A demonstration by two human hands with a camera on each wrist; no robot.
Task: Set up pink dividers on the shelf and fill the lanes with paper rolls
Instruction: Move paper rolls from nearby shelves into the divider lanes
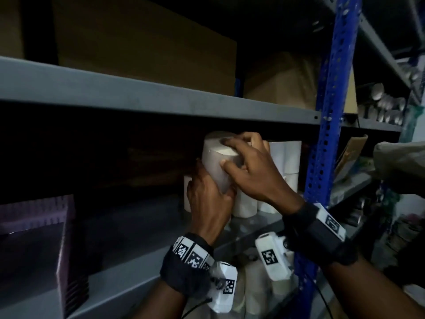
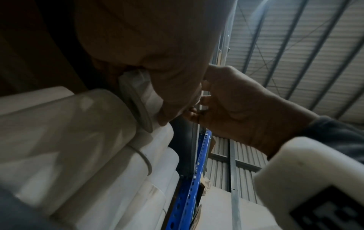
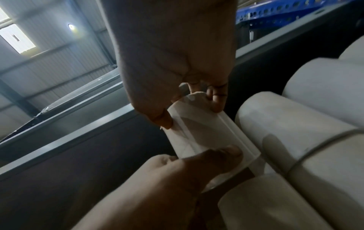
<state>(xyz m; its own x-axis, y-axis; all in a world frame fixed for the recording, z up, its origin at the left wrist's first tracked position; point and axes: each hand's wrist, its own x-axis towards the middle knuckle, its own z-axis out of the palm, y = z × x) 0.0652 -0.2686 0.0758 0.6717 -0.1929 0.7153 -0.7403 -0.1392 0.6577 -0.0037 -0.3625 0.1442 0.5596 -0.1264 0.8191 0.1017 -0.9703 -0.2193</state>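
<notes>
On the grey shelf (image 1: 142, 263), both hands clamp one paper roll (image 1: 216, 162): right hand (image 1: 255, 171) fingers across its top and side, left hand (image 1: 207, 199) wrapped round its base. It looks light, crushable, best held by the flanks. Stacked rolls (image 1: 285, 157) crowd the right; the upper shelf edge (image 1: 161, 100) limits headroom; pink dividers (image 1: 34, 215) stand well left

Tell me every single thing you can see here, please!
held paper roll: one, white, raised in both hands at the shelf mouth
stacked paper rolls: several, white, right end of the shelf
pink dividers: stack, count unclear, left on the shelf
cardboard boxes: two, brown, shelf above
upright post: one, blue, right
left hand: grips the roll's lower part
right hand: grips the roll's top
</notes>
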